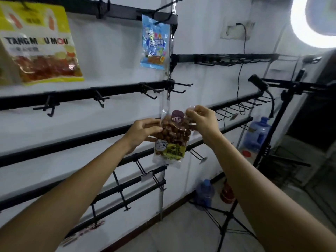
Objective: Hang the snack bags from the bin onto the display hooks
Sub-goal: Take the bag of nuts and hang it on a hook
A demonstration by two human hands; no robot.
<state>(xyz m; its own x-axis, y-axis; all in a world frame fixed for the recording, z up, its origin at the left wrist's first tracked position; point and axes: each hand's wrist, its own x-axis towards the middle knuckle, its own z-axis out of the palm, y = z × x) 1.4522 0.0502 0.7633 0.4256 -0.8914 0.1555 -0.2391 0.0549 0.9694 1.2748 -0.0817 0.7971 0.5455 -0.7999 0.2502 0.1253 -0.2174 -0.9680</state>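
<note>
I've got the left hand (143,131) pinching the left edge of the clear plastic bag of brown nuts (172,137), and the right hand (201,120) has its fingers pinched on the top corner. The bag is in mid-air below the black wire hook (148,90), not yet hung. The risk is that the floppy header folds, the hole misses the prong and the bag drops. It looks full and sealed. No bin in view.
</note>
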